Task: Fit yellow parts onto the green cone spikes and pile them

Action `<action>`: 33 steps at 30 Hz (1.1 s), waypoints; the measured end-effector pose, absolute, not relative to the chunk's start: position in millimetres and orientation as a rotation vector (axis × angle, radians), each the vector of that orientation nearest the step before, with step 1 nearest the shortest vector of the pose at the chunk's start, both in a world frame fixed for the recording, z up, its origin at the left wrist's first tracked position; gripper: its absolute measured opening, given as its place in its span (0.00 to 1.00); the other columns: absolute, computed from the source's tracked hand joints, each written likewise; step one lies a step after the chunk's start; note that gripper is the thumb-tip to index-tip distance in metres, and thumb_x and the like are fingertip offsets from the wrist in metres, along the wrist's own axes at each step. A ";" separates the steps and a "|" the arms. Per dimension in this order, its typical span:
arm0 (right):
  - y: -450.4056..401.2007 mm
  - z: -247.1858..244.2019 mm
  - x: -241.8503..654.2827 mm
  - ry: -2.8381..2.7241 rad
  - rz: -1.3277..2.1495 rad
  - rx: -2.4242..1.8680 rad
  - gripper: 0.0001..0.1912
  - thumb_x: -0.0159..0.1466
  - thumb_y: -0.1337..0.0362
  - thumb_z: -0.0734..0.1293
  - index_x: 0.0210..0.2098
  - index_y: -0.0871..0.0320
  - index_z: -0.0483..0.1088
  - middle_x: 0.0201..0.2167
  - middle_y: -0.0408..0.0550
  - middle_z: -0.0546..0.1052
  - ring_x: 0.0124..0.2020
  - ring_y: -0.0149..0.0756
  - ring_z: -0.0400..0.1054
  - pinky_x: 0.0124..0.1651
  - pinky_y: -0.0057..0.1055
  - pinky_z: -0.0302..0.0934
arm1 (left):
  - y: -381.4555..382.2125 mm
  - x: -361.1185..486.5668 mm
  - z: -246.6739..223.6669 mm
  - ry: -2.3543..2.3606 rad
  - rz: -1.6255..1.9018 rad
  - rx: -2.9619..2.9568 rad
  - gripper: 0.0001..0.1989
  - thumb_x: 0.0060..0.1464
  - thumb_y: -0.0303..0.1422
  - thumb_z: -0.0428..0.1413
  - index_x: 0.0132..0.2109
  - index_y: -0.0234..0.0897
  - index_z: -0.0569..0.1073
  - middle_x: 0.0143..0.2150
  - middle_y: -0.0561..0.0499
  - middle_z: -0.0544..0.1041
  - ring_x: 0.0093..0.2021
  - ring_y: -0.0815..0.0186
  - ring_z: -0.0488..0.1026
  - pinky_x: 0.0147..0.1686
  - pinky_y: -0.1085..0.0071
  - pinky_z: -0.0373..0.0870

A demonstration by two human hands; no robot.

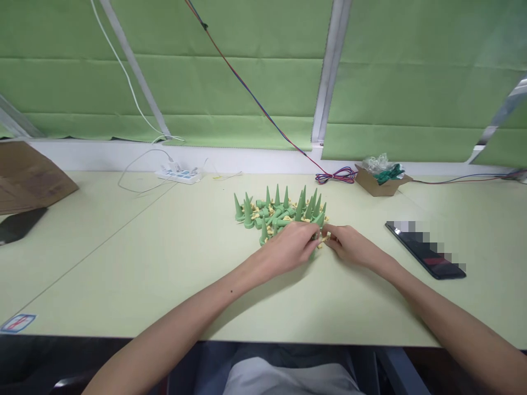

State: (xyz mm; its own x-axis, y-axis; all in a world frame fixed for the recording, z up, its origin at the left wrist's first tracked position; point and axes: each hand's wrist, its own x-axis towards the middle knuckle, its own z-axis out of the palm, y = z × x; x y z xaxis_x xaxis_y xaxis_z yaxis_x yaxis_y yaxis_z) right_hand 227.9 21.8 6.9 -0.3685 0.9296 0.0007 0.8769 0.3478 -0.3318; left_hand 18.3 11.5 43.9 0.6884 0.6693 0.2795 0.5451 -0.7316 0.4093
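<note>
The fingers (313,232) of the left hand (290,244) are curled inward, and what they grip is hidden, so I cannot tell whether they are clamped on anything. The right hand (349,245) has thumb and forefinger pinched on a small yellow piece (325,238), right of centre in the frame.

Just beyond both hands, mid-frame, lies the pile: smooth, matte green cones (277,197) with sharp tips and round bases, at least ten upright and others on their sides, with knobbly yellow bits scattered among them.

The pale, smooth bench (164,263) ends in a straight front edge low in the frame; a broad flat stretch runs left from the pile to a diagonal seam, and another between the forearms.

Counted around it: one glossy black phone (426,252) at right, one small cardboard box (376,188) at upper right, one coiled cable (336,175) beside it, one white power strip (180,173) at upper left.
</note>
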 end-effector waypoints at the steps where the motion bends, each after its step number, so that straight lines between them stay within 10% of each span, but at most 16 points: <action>1: 20.9 5.7 228.3 -2.406 0.407 -1.661 0.06 0.67 0.69 0.57 0.39 0.56 0.65 0.28 0.48 0.74 0.30 0.38 0.67 0.32 0.28 0.50 | 11.1 18.4 42.4 0.954 0.608 2.593 0.11 0.63 0.32 0.51 0.30 0.39 0.63 0.28 0.50 0.71 0.28 0.64 0.68 0.27 0.67 0.60; 33: 20.4 -2.6 225.4 -2.056 0.322 -1.476 0.09 0.66 0.61 0.60 0.30 0.56 0.65 0.20 0.40 0.69 0.22 0.32 0.61 0.30 0.28 0.52 | -23.2 30.9 -0.1 0.886 0.924 2.307 0.09 0.69 0.36 0.43 0.38 0.39 0.60 0.28 0.56 0.65 0.25 0.69 0.60 0.29 0.70 0.57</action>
